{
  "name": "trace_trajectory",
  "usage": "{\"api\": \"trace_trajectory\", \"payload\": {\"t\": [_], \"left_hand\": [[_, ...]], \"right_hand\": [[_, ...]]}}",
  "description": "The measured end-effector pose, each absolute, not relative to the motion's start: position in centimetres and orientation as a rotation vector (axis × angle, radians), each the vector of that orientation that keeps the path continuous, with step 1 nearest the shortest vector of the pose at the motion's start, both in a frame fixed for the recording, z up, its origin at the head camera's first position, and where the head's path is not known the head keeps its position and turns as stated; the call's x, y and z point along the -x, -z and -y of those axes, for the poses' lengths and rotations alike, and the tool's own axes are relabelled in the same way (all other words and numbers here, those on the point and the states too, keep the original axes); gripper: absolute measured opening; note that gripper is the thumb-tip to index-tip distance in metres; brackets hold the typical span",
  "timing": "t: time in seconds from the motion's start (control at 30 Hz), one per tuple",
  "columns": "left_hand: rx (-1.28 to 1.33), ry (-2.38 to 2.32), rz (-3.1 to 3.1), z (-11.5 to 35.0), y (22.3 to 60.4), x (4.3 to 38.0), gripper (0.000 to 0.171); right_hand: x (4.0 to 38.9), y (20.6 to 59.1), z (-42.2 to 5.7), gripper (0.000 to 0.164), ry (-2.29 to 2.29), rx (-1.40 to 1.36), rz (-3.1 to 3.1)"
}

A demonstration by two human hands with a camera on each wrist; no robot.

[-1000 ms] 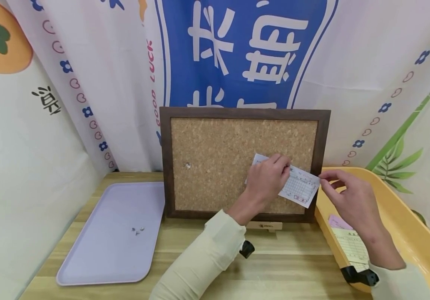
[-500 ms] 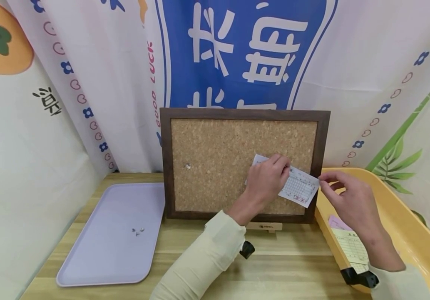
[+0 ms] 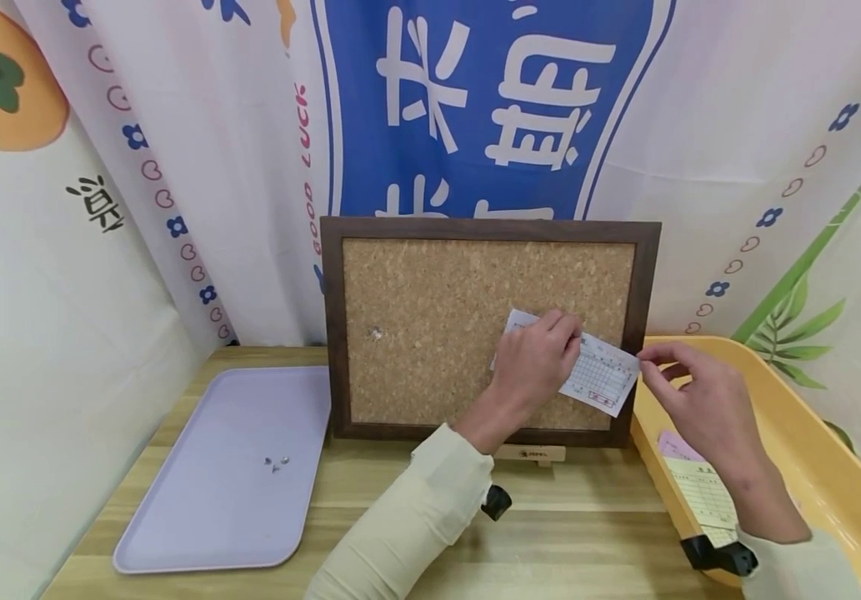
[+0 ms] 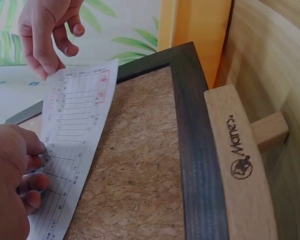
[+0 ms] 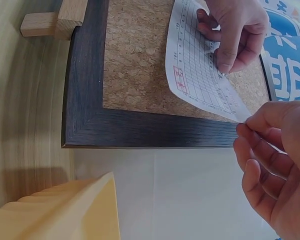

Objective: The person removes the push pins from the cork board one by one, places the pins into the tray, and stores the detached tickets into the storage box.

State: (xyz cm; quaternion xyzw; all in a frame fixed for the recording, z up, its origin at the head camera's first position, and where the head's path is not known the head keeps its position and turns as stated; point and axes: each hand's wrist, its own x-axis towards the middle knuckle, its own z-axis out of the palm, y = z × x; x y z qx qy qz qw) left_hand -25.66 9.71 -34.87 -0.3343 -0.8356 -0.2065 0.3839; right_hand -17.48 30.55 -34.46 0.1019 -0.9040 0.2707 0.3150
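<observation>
A white receipt with a printed grid and a red stamp lies aslant over the right half of the framed corkboard. My left hand grips it near the middle of its upper edge, fingers curled; whatever lies under the fingertips is hidden. Between thumb and index finger, my right hand pinches the receipt's upper right corner at the frame. In the right wrist view, the receipt bows slightly off the cork toward that corner. A clear pushpin is stuck in the board's left side.
On the left, a lilac tray bears several small pins. A yellow bin at the right holds yellow and pink slips. Below the board juts a wooden stand. A printed curtain hangs close behind.
</observation>
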Motion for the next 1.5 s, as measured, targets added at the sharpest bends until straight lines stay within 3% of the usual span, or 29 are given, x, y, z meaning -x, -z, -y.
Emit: {"api": "trace_trajectory", "payload": {"t": [1.5], "left_hand": [[0.852, 0.523, 2.113, -9.92, 34.85, 25.72, 0.008]], "right_hand": [[17.54, 34.75, -30.65, 0.011, -0.707, -0.277, 2.362]]}}
